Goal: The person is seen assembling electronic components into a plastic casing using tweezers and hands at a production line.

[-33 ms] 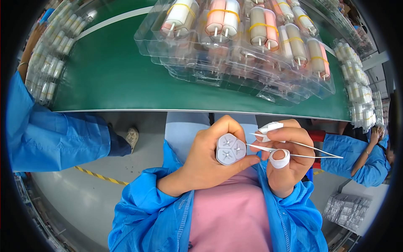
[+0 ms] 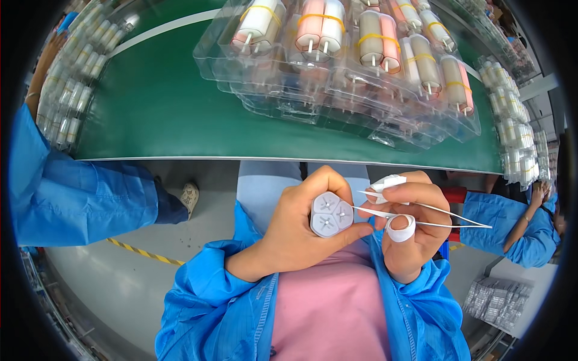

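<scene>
In front of my chest, my left hand (image 2: 293,231) is wrapped round a bundle of tubes (image 2: 332,215), its end turned up. That end shows three pale grey rounded faces, each with a small raised star-like centre. My right hand (image 2: 415,222) holds a pair of metal tweezers (image 2: 442,218), their bent end pointing right and the tips apart toward the bundle. One tip is close beside the bundle's right edge; I cannot tell whether it touches. White tape (image 2: 401,228) wraps the right thumb, and more white wrapping covers a finger of that hand.
Ahead, a green table (image 2: 162,108) carries stacked clear plastic trays (image 2: 289,99) with banded white, pink and grey tubes (image 2: 376,39). More filled trays stand along both sides. A person in blue (image 2: 90,192) is at the left, another person (image 2: 512,225) at the right.
</scene>
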Demonstrator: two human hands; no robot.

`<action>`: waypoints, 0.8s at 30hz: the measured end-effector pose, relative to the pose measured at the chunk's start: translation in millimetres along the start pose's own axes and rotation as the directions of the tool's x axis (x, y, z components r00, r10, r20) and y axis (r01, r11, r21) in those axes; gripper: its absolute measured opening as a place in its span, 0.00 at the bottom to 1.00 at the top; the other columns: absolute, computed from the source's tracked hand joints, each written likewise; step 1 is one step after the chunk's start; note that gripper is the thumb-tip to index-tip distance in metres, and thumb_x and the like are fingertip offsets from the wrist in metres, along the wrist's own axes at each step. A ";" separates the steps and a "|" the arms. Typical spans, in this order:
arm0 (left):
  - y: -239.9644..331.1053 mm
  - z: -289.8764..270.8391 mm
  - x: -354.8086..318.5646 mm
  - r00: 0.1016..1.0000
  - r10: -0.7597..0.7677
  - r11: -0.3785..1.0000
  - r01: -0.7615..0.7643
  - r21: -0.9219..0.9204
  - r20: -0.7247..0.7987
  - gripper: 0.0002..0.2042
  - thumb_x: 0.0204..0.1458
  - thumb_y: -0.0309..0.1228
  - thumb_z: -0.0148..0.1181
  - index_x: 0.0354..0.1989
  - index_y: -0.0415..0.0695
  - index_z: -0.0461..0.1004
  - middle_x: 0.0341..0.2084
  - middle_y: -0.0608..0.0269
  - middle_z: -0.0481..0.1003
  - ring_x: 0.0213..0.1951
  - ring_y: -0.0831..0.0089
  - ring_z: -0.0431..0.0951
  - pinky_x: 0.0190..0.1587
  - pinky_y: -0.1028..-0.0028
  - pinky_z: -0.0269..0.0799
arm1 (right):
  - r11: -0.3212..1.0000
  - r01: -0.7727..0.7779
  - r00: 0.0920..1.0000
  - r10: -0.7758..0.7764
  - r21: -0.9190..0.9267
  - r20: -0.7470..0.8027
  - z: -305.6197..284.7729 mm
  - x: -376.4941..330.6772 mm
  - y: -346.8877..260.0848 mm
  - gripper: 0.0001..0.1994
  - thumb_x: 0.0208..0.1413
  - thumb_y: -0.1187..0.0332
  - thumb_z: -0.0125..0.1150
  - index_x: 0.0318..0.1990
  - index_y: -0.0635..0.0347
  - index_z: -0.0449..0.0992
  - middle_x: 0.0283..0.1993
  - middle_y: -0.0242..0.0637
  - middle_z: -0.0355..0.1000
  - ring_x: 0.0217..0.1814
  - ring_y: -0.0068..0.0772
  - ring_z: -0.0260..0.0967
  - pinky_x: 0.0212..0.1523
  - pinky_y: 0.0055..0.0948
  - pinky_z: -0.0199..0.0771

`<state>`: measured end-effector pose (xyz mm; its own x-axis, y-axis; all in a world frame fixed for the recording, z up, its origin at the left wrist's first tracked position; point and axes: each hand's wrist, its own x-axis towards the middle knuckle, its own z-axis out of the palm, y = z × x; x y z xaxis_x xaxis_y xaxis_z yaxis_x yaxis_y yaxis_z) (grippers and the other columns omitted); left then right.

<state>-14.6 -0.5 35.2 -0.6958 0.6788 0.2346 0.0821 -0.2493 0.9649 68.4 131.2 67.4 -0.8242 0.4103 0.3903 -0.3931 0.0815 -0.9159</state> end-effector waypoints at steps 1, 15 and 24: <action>-0.6 0.0 -0.3 1.000 0.001 1.000 -0.001 -0.012 -0.002 0.17 0.40 0.25 0.72 0.31 0.42 0.66 0.21 0.68 0.70 0.25 0.85 0.70 0.25 0.81 0.64 | 1.000 -0.008 1.000 0.008 0.005 -0.005 2.2 0.5 -0.9 0.15 0.44 0.75 0.68 0.40 0.72 0.75 0.40 0.48 0.71 0.37 0.31 0.72 0.33 0.23 0.73; 8.5 -35.4 -2.9 1.000 -0.018 1.000 0.018 0.020 -0.018 0.17 0.39 0.23 0.70 0.35 0.41 0.66 0.25 0.63 0.72 0.28 0.77 0.75 0.28 0.77 0.68 | 0.905 0.297 0.916 -0.179 -0.304 0.360 36.8 34.8 -7.9 0.17 0.37 0.69 0.72 0.37 0.62 0.79 0.39 0.43 0.75 0.36 0.35 0.74 0.33 0.27 0.75; 14.5 -67.9 -4.9 0.996 -0.042 0.993 0.033 -0.115 -0.080 0.16 0.42 0.25 0.70 0.34 0.42 0.66 0.25 0.67 0.69 0.28 0.83 0.68 0.28 0.80 0.64 | 0.897 0.336 0.883 -0.194 -0.287 0.427 72.9 45.9 -2.5 0.18 0.37 0.70 0.74 0.38 0.63 0.78 0.39 0.46 0.75 0.37 0.36 0.75 0.33 0.28 0.77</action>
<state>-58.5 -54.3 40.0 -0.7536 0.6312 0.1836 -0.0236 -0.3052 0.9520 1.8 83.5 94.5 -0.8257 -0.0416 0.5625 -0.5126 0.4715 -0.7176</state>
